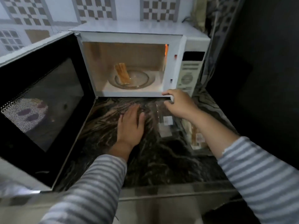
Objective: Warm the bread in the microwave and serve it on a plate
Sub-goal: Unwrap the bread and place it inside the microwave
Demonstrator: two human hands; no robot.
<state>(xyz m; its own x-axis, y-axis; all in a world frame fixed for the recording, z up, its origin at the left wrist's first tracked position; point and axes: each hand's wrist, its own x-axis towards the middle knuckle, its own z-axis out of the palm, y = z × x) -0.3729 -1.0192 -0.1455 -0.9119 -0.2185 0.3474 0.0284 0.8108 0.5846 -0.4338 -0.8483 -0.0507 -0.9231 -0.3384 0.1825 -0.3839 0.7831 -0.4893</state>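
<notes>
Head view: a white microwave (178, 65) stands in the upper middle of the frame with its cavity lit, on a dark marbled counter (161, 159).
Door: the microwave door (43, 101) hangs swung wide at the left of the frame, dark window facing the camera.
Bread: the bread (122, 73), what looks like two slices leaning together, stands on the glass turntable (139, 76) toward its left side, inside the cavity.
Left hand: the left hand (131, 125) lies low in the centre of the frame, fingers straight and close together, palm down on or just over the counter; it holds nothing, and I cannot tell if it presses the surface.
Right hand: the right hand (179, 102) sits right of centre at the microwave's lower right front corner, fingers loosely curled with thumb and forefinger apart; whether it touches the casing I cannot tell, and it holds nothing.
Packet: a clear bread bag (196, 136) lies on the counter at the right, partly under the right forearm.
Step in hand: probably shutting the door to start heating, or reaching in for the bread; the frame does not settle which.
Doing it well: if closing, swing the door from its free edge until it latches, keeping the slices clear of the walls.
</notes>
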